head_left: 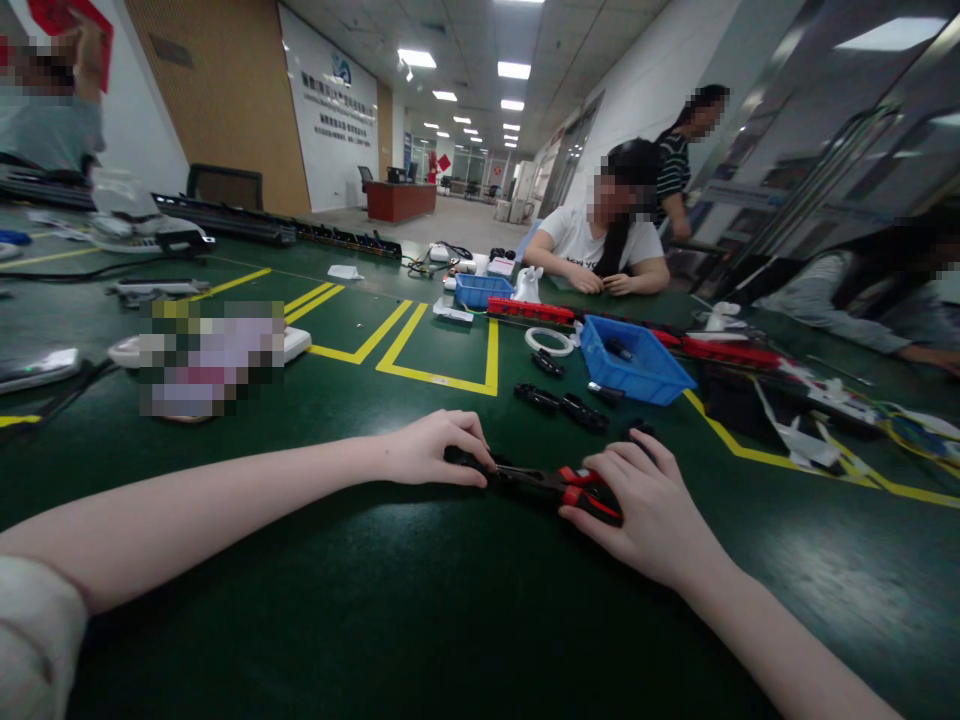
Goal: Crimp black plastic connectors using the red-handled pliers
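Note:
My right hand (637, 500) is closed around the red and black handles of a pair of long-nose pliers (559, 482). The pliers' jaws point left and reach a small black part (466, 458). That part sits between the fingers and thumb of my left hand (439, 450), which is closed on it. Whether the jaws grip the part, I cannot make out. Beyond the pliers, several similar black parts (561, 403) lie on the green table (360, 600).
A blue bin (637, 365) with black parts inside stands past my right hand, and a roll of white tape (547, 343) lies beside it. A smaller blue bin (484, 290) is farther back. To the left lies a phone (217, 365). Another person (600, 240) sits across the table.

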### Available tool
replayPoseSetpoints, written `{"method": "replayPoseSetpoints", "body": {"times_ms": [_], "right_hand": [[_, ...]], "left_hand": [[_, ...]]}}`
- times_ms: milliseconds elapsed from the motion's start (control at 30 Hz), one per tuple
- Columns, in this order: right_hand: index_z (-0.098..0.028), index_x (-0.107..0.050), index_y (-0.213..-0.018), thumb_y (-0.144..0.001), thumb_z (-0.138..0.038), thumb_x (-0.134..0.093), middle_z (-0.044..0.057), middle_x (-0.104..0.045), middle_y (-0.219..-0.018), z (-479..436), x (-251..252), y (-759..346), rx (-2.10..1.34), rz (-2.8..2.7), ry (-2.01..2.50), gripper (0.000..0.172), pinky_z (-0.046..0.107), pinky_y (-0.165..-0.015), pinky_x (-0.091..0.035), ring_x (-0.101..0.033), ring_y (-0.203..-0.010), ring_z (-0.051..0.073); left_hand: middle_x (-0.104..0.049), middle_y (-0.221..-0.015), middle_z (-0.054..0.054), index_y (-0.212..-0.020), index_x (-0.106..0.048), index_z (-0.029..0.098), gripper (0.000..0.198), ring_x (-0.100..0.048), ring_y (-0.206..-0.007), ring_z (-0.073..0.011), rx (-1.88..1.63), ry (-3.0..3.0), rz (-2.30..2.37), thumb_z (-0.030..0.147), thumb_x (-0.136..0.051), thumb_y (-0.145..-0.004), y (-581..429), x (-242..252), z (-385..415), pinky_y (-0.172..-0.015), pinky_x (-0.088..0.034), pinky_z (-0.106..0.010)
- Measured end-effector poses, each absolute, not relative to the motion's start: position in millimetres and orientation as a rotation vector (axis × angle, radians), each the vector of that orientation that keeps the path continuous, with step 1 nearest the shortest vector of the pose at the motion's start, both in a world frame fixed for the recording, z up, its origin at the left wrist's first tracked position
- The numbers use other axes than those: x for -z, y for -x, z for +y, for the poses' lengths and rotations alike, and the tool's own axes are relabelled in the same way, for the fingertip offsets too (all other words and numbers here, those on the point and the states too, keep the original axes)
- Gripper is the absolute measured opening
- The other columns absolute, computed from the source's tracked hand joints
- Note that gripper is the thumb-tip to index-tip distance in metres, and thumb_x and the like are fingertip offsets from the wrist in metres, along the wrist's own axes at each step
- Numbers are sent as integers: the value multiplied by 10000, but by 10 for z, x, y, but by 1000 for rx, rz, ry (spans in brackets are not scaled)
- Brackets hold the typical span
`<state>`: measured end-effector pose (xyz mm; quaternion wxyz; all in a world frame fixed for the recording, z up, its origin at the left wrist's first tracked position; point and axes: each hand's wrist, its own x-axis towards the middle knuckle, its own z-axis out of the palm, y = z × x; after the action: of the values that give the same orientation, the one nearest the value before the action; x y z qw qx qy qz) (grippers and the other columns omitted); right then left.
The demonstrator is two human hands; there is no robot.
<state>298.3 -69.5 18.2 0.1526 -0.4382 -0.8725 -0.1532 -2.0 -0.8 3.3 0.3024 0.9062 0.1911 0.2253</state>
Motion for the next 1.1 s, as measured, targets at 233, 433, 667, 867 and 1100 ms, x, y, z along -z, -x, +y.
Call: {"method": "replayPoseSetpoints", "body": {"times_ms": [233,433,667,867,1100], "right_hand": [[-195,-627,-924,-844,-555,-593,68,-680,-885,-681,-171,-2991,400,-2518,1269,371,529,-1063,-321,-616,-913,256],[-189,-620,-930,-860,-559,-568,72,-680,-883,-694,-157,-2974,419,-2520,1243,380,548,-1046,-336,-621,-906,260],[-207,-626,-950,-795,-621,-621,67,-682,-885,-633,-138,-2997,495,-2537,1178,442,565,-1028,-358,-630,-895,271],[-214,-637,-934,-791,-646,-607,77,-673,-877,-584,-94,-3045,516,-2498,1132,456,568,-1012,-367,-633,-875,287],[-237,-612,-955,-799,-633,-590,88,-666,-878,-577,-66,-3047,562,-2421,1090,427,603,-997,-357,-628,-894,322]], "left_hand": [[-629,-1052,-62,-1044,-740,201,200,-601,-978,-191,-605,-2414,499,282,-715,-863,22,-18,3,-865,-464,-321],[-624,-1058,-70,-1036,-738,187,199,-599,-977,-192,-607,-2425,486,287,-711,-866,33,-3,18,-868,-466,-325],[-626,-1047,-73,-1033,-746,183,205,-598,-973,-192,-621,-2435,462,281,-726,-854,31,-28,19,-858,-461,-321],[-628,-1057,-77,-1038,-751,189,208,-603,-979,-195,-607,-2431,488,285,-724,-855,32,-41,34,-866,-464,-323],[-636,-1039,-75,-1024,-757,189,204,-608,-976,-190,-639,-2419,460,288,-732,-848,25,9,63,-888,-464,-314]]}}
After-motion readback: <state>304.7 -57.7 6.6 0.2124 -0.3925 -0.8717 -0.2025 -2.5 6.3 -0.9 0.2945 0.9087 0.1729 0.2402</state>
